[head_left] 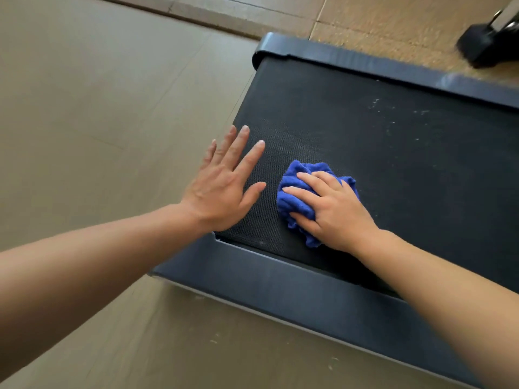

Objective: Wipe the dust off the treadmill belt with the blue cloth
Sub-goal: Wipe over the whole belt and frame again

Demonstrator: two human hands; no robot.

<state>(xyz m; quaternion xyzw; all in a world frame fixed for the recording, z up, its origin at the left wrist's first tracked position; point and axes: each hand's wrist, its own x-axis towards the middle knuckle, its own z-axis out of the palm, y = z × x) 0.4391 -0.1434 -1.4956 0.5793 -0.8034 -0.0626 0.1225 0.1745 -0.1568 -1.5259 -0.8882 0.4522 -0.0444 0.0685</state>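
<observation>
**Blue cloth in use on treadmill belt**

Blue cloth point(292, 189), bunched, under our right hand point(334, 211); fingers point(302, 192) curl over it, gripping and pressing it to the treadmill belt point(365, 141) near its end, for firm wiping contact. Left hand point(224, 189): fingers spread flat at the belt's edge, holding nothing, likely as a brace. Pale dust specks point(393, 113) remain farther along, toward the far side rail point(365, 66). Floor point(112, 108) around.

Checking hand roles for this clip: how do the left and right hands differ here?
The left hand is open, fingers spread, holding nothing; the right hand is curled over the bunched blue cloth, pressing it down. The left sits at the belt's end edge, partly over the floor; the right is further in on the belt. Both are bare and palm down.
</observation>
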